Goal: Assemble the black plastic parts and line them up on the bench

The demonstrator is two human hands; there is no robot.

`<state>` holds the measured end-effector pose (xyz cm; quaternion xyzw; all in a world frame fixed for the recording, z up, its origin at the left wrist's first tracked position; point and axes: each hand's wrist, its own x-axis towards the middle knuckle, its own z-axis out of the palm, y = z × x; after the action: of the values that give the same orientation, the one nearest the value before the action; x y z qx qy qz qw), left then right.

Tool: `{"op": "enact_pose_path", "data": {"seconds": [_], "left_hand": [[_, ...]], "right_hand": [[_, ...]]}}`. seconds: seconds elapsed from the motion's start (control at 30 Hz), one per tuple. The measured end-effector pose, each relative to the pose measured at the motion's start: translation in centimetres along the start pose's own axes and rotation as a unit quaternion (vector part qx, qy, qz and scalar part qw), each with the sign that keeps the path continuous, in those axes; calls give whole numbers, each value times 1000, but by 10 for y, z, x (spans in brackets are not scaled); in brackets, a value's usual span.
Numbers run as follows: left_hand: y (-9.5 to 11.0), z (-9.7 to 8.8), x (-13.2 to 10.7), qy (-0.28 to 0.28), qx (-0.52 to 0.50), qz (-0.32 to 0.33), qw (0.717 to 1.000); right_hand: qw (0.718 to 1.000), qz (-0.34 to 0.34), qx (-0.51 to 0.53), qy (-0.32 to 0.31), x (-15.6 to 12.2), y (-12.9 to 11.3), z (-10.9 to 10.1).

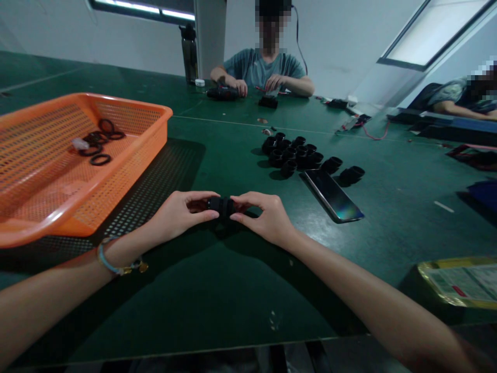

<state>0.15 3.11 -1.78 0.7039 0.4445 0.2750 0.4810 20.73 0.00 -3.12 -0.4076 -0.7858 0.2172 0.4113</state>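
Note:
Between my two hands is a small black cylindrical part (220, 206) with a ridged middle, held just above the green table (233, 290). My left hand (185, 210) is closed, pinching the part's left end between thumb and fingers. On the other end, my right hand (262, 212) grips in the same way. Fingertips hide both ends of the part. Several short black tubular fittings (289, 154) stand in a cluster beyond my right hand. To the left, an orange plastic basket (128, 181) contains several black rings (100, 159).
A smartphone (332, 196) lies right of my hands. At the right edge is a yellow-rimmed package (458, 282). Across the table a person (256, 70) works beside a dark power tool (223, 92) and a bottle (189, 54). Another person (452, 96) leans at far right.

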Motion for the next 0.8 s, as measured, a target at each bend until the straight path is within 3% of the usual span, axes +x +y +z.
{"op": "enact_pose_path", "data": {"seconds": [0.8], "left_hand": [[0, 0, 0, 5, -3, -13, 1000]], "right_hand": [[1000, -4, 0, 11, 0, -1, 0]]}}
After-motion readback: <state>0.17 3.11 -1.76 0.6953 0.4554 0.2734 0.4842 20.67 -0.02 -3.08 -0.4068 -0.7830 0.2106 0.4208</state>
